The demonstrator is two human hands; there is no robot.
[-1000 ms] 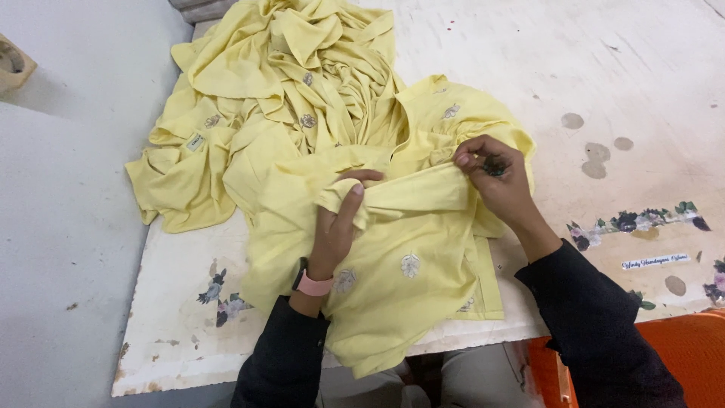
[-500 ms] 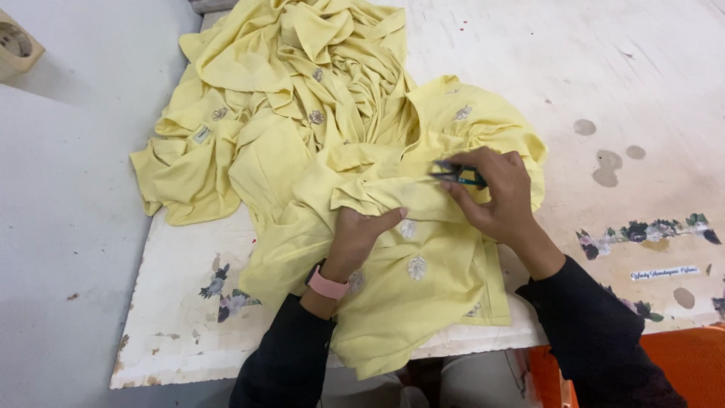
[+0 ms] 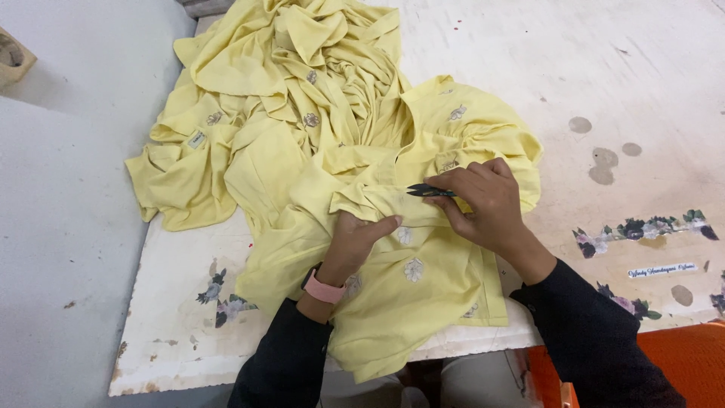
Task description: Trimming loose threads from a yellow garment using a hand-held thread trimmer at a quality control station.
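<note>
Fingers (image 3: 377, 224) of the left hand (image 3: 355, 242) lie flat and together, pressing down on a folded edge of the yellow garment (image 3: 317, 151), not pinching it. Right hand (image 3: 487, 200) has its fingers closed around small dark snips (image 3: 430, 190), blades pointing left just above the fold, close to the left fingertips. Blades look nearly closed, hard to tell for sure.

Garment sits bunched in the middle of the white surface (image 3: 642, 83), most of it heaped toward the far side, near part spread under both hands and hanging slightly over the near edge. Small embroidered flowers (image 3: 412, 269) dot the cloth. A small label (image 3: 196, 140) shows on the left part of the heap.

Handling: cloth looks thin, soft and light, creases easily, slides and bunches when pulled. No stiffness, so it likely needs to be held flat by a palm or pinched at a seam or folded edge near the working spot. Snip tips are sharp and could nick the fabric, so the fold wants to be kept taut.

Pink wristband (image 3: 325, 289) on the left wrist, dark sleeves on both arms. Surface is stained, with floral stickers (image 3: 642, 227) at right and more at lower left. Something orange (image 3: 664, 355) sits below the surface at right.
</note>
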